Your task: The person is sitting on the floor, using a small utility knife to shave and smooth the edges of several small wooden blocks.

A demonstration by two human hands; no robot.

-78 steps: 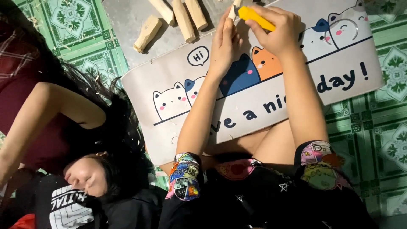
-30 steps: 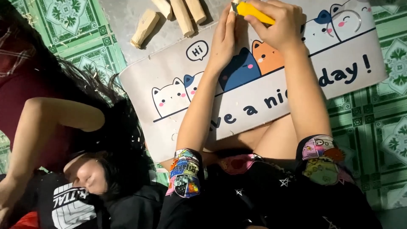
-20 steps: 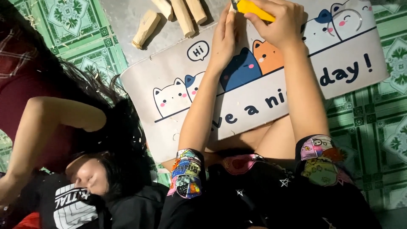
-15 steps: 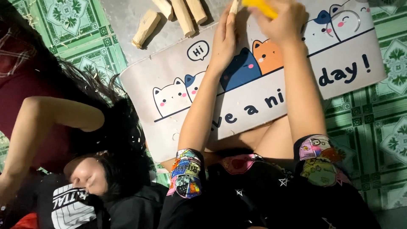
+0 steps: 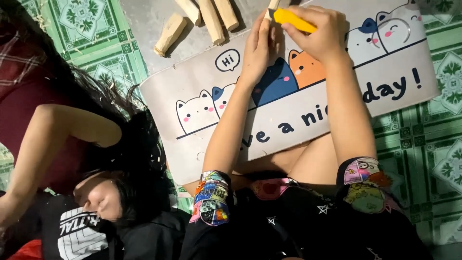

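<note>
My right hand (image 5: 321,34) is closed around a yellow-handled knife (image 5: 293,19) near the top edge of the view. My left hand (image 5: 258,48) is held upright beside it, fingers wrapped on a small pale wooden stick (image 5: 273,4) that pokes out at the top. Both hands hover over a grey mat (image 5: 298,106) printed with cartoon cats. Most of the stick is hidden by my fingers and the frame edge.
Several pale wooden sticks (image 5: 211,19) lie on the grey floor beyond the mat, one (image 5: 169,33) apart at the left. Another person lies at my left, arm (image 5: 53,139) bent and dark hair (image 5: 130,144) spread beside the mat. Green patterned tiles (image 5: 433,159) surround everything.
My hands stay close together at the top, shifting only slightly with the knife. The person beside me has moved their head and arm a little.
</note>
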